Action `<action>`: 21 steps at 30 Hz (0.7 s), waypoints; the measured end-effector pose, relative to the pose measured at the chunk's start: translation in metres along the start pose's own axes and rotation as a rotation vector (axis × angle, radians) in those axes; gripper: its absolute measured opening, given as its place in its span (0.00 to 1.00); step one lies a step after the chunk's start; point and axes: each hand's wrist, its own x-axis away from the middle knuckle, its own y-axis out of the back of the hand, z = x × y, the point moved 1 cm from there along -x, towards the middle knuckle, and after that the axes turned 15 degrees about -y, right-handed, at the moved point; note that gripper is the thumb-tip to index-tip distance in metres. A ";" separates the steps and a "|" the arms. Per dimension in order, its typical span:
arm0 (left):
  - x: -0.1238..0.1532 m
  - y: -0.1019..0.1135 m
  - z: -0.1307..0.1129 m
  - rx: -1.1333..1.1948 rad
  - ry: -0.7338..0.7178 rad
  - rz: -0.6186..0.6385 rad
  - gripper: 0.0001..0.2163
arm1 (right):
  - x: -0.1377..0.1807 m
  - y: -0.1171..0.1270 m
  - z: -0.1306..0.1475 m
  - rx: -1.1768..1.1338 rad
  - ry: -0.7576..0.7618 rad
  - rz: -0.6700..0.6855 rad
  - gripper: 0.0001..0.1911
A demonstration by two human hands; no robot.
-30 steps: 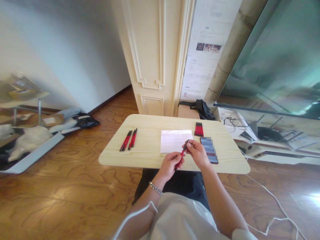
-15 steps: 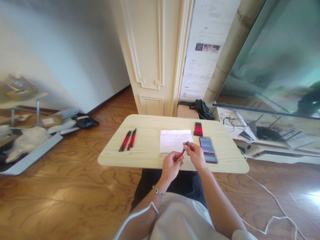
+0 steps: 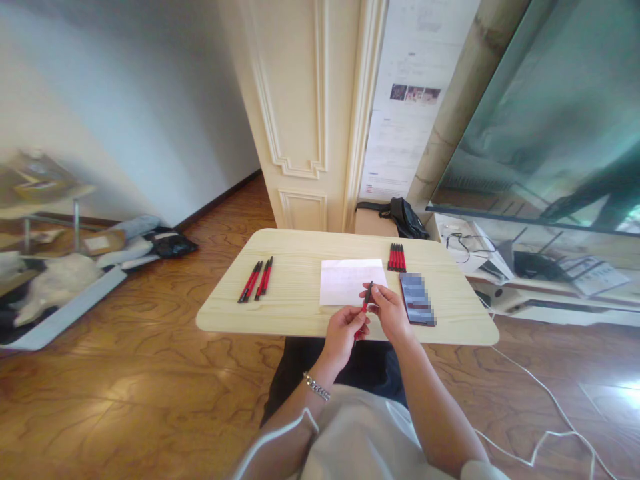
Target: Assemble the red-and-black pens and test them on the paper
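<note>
Over the table's near edge, a red pen with a black upper end [image 3: 367, 298] slants upward between my two hands. My left hand [image 3: 344, 328] grips its red lower part, a bit of which shows below the fingers. Thumb and fingers of my right hand [image 3: 389, 310] close on the black end. Behind the hands lies a white sheet of paper [image 3: 345, 280], partly covered by the right fingers. Several matching red and black pens [image 3: 397, 257] lie side by side at the right. More such pens [image 3: 256, 280] lie in two small groups at the left.
A phone [image 3: 416, 300] with a blurred screen lies right of my right hand on the pale wooden table [image 3: 295, 320]. Beyond the table are a black bag [image 3: 407, 219] and a low white cabinet [image 3: 545, 313]. A white cable [image 3: 547, 433] trails over the floor.
The pen has shifted within my hands: more of its black end now stands above my left fingers and its lower end shows beneath them. My right fingers have moved slightly left.
</note>
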 end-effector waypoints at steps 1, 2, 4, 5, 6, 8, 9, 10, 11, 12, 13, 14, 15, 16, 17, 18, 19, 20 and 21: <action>0.001 -0.001 0.000 0.010 0.004 0.003 0.15 | 0.000 -0.001 -0.001 -0.003 0.008 -0.014 0.20; 0.001 -0.002 0.001 0.007 0.003 -0.003 0.15 | -0.001 -0.002 -0.002 0.001 0.023 -0.039 0.19; 0.003 -0.003 0.003 -0.030 -0.006 -0.035 0.15 | -0.002 -0.004 -0.006 0.004 0.062 -0.118 0.16; 0.003 -0.003 0.004 -0.048 -0.010 -0.053 0.14 | -0.003 -0.005 -0.008 -0.001 0.077 -0.159 0.16; 0.003 -0.004 0.005 -0.057 -0.008 -0.066 0.14 | -0.003 -0.006 -0.009 -0.010 0.083 -0.189 0.16; 0.004 -0.003 0.006 -0.038 0.006 -0.065 0.14 | -0.001 -0.007 -0.010 -0.036 0.068 -0.193 0.16; 0.004 -0.003 0.005 -0.016 0.015 -0.053 0.14 | -0.001 -0.007 -0.009 -0.053 0.050 -0.167 0.16; 0.004 -0.003 0.005 0.004 0.024 -0.040 0.15 | 0.000 -0.007 -0.008 -0.071 0.030 -0.129 0.18; 0.004 -0.003 0.004 0.019 0.032 -0.030 0.15 | 0.001 -0.007 -0.007 -0.087 0.014 -0.090 0.19; 0.004 -0.003 0.004 0.027 0.036 -0.022 0.15 | 0.001 -0.007 -0.006 -0.097 0.004 -0.061 0.20; 0.004 -0.003 0.004 0.030 0.037 -0.018 0.15 | 0.001 -0.007 -0.006 -0.100 0.003 -0.050 0.21; 0.004 -0.003 0.005 0.029 0.035 -0.017 0.15 | 0.001 -0.006 -0.006 -0.094 0.005 -0.053 0.20; 0.004 -0.003 0.006 0.025 0.031 -0.019 0.14 | 0.001 -0.006 -0.007 -0.081 0.010 -0.072 0.19; 0.005 -0.003 0.007 0.021 0.027 -0.021 0.14 | 0.000 -0.006 -0.007 -0.069 0.014 -0.099 0.18; 0.005 -0.003 0.008 0.020 0.023 -0.021 0.13 | 0.000 -0.006 -0.008 -0.062 0.013 -0.124 0.17; 0.005 -0.003 0.009 0.021 0.022 -0.019 0.13 | 0.000 -0.006 -0.009 -0.062 0.008 -0.136 0.17; 0.006 -0.003 0.010 0.026 0.023 -0.015 0.13 | 0.000 -0.006 -0.009 -0.068 0.001 -0.133 0.17; 0.006 -0.003 0.010 0.034 0.024 -0.009 0.13 | 0.000 -0.006 -0.008 -0.082 -0.006 -0.118 0.17; 0.006 -0.003 0.009 0.045 0.026 -0.004 0.13 | 0.001 -0.006 -0.008 -0.105 -0.014 -0.092 0.17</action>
